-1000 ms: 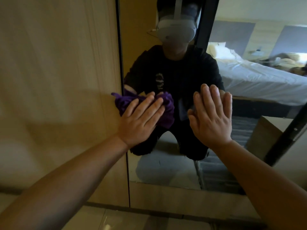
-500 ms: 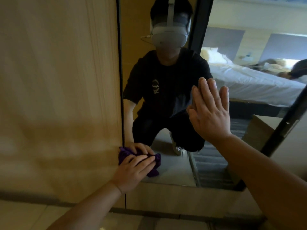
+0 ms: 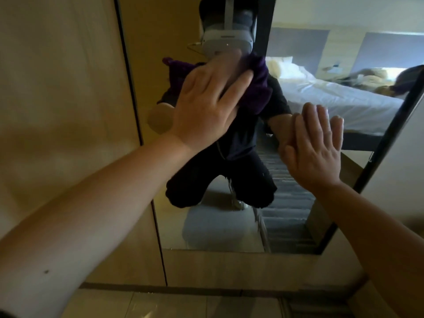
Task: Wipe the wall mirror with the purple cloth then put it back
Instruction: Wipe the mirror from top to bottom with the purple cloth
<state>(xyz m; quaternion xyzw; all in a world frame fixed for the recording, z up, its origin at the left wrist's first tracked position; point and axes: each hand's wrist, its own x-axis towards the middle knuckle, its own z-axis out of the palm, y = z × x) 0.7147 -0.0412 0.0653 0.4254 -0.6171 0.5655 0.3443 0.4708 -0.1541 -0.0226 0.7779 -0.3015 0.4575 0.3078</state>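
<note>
Purple cloth [image 3: 257, 88] pressed flat to mirror [image 3: 218, 228] under left hand [image 3: 206, 106], fingers straight; right hand [image 3: 316, 152] open, bracing glass. Mid-wipe; next, probably covering remaining glass.

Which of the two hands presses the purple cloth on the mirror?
The left hand: its straight fingers press the purple cloth on the mirror. The right hand lies flat on bare glass.
</note>
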